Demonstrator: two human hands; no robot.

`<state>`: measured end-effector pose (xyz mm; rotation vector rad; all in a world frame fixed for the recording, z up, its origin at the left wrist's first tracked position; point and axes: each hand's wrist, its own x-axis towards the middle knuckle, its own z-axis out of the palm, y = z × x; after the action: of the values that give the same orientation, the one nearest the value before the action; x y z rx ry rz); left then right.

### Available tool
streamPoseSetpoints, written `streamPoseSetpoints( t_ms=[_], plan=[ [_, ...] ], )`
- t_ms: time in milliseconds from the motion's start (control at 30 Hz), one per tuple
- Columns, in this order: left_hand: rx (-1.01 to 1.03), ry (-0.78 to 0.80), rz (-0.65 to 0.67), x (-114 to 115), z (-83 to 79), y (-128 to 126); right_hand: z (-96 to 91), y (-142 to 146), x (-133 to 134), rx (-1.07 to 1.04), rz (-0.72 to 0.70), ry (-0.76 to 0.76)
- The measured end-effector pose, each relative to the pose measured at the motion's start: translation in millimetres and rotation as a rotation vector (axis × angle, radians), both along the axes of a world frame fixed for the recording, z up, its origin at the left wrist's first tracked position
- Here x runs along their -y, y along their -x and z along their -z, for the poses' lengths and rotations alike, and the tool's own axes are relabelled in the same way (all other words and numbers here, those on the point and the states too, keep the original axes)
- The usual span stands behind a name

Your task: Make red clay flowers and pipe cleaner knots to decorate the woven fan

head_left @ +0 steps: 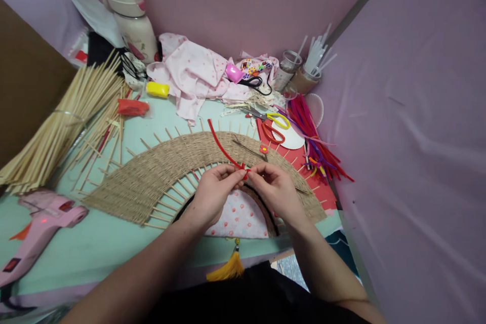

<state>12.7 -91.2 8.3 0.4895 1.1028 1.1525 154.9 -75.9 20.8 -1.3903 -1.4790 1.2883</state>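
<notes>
Both of my hands meet above the middle of a woven straw fan (159, 172) lying on the mint-green table (98, 243). My left hand (216, 190) and my right hand (275, 187) each pinch a red pipe cleaner (222, 148), whose free end runs up and to the left over the weave. A small red flower (263, 149) sits on the fan just above my right hand. The fan's centre is pink dotted fabric (239, 217), and a yellow tassel (228, 268) hangs from it at the table's front edge.
A pink glue gun (38, 228) lies at the left front, with a bundle of bamboo sticks (64, 126) behind it. Scissors (271, 124), coloured pipe cleaners (315, 142), a cup of glue sticks (307, 73), pink cloth (193, 76) and a white jug (131, 20) crowd the back. Pink curtain walls close in.
</notes>
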Motion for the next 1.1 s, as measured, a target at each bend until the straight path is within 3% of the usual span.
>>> streamPoseSetpoints(
  t_ms=[167,233,300,433,533,667,1100],
  plan=[
    [-0.004,0.027,0.058,2,-5.6,1,4.1,-4,-3,-0.256,-0.104,0.353],
    [0.032,0.051,0.063,2,-6.3,2,4.6,-6,-3,-0.272,-0.130,0.365],
    [0.072,0.071,0.051,2,-5.9,3,3.3,-6,0,-0.137,-0.092,0.141],
    [0.140,0.066,0.028,3,-4.4,4,-0.6,-6,7,0.235,-0.099,-0.493],
    [0.173,0.069,0.033,4,-5.3,2,0.2,-6,10,0.363,-0.149,-0.722],
    [0.167,0.065,0.014,5,-8.6,-1,3.5,-8,11,0.439,-0.141,-0.823],
    [0.108,0.062,-0.115,6,-8.7,-10,4.4,-6,15,0.500,-0.089,-0.849]
  ],
)
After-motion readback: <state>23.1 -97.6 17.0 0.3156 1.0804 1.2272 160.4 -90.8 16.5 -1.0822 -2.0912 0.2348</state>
